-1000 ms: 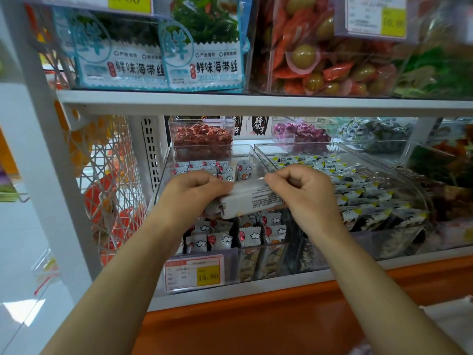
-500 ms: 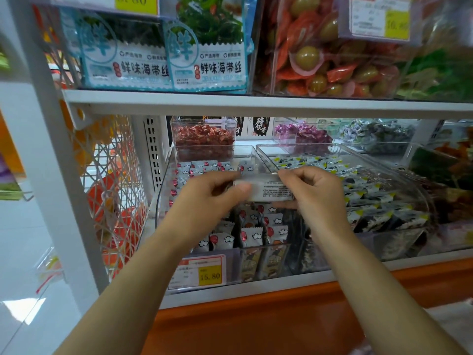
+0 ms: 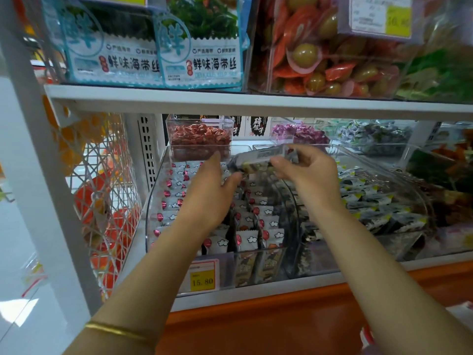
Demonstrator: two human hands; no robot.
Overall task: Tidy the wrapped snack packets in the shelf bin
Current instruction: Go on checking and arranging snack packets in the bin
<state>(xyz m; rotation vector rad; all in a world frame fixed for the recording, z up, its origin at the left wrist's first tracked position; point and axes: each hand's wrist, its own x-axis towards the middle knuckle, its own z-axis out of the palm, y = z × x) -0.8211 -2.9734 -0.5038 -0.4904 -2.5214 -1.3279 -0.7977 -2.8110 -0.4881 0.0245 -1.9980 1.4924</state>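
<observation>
Clear plastic shelf bin [image 3: 151, 208] holds rows of white wrapped snack packets [image 3: 268, 221]. Right hand [image 3: 314, 178] pinches one grey-white packet [image 3: 266, 156], label side up, above the bin's rear. Left hand [image 3: 204, 201] is over the bin, fingers relaxed and holding nothing, thumb near the packet's end.

On the upper shelf [image 3: 230, 98], blue-and-white seaweed packs [image 3: 153, 55] beside a clear box [image 3: 327, 60] of orange and green wrapped pieces, possibly olives. Below it, at the back, a small clear tub of red sweets [image 3: 199, 139] and purple-wrapped sweets [image 3: 302, 131]. At left, a white wire basket [image 3: 102, 180]; down front, a yellow price tag [image 3: 202, 279] marked 15.80 above an orange base strip [image 3: 256, 319]
</observation>
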